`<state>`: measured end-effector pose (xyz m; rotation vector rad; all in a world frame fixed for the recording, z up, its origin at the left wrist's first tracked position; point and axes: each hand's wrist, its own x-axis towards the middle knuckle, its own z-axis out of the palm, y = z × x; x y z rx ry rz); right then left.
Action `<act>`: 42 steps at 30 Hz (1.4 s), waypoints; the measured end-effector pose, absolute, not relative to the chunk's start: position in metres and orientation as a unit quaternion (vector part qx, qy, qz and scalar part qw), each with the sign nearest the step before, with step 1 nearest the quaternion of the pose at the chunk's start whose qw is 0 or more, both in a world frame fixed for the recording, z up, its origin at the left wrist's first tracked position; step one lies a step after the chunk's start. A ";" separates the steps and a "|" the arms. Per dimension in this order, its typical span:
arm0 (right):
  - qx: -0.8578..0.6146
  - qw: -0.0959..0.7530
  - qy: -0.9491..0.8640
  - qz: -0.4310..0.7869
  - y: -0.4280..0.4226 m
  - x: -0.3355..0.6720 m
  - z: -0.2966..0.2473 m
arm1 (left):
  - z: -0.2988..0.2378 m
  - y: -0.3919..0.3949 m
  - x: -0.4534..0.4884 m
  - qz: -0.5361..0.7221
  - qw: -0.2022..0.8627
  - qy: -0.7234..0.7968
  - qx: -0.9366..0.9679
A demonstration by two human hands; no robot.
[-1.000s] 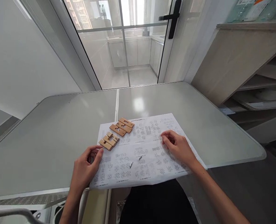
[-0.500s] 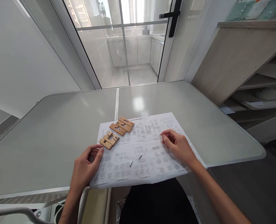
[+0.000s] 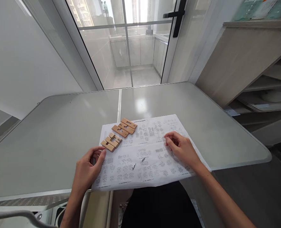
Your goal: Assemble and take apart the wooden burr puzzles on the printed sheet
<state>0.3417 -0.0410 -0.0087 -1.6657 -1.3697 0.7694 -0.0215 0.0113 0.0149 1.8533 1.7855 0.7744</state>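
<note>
A white printed sheet (image 3: pixel 145 152) full of small diagrams lies on the grey table (image 3: pixel 59 136). Several flat notched wooden pieces lie on its far left corner in two groups, one (image 3: pixel 124 127) farther back and one (image 3: pixel 111 142) nearer. My left hand (image 3: pixel 87 169) rests at the sheet's left edge, fingers curled, thumb tip just short of the near wooden group; I see nothing in it. My right hand (image 3: pixel 182 148) lies on the sheet's right half with fingers bent and pressed down on the paper.
A seam (image 3: pixel 119 104) splits the table in two. A glass door (image 3: pixel 126 41) with a black handle (image 3: pixel 177 17) stands behind it. A wooden shelf unit (image 3: pixel 254 63) is at the right. The sheet's near edge overhangs the table front.
</note>
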 end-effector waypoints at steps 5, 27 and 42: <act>-0.662 0.415 -0.545 0.305 -0.041 0.342 -0.009 | 0.014 0.011 -0.022 0.279 0.231 0.650 0.668; -0.662 0.415 -0.546 0.303 -0.044 0.342 -0.011 | 0.013 0.010 -0.019 0.284 0.239 0.649 0.664; -0.664 0.412 -0.546 0.303 -0.043 0.342 -0.009 | 0.011 0.010 -0.020 0.289 0.235 0.644 0.668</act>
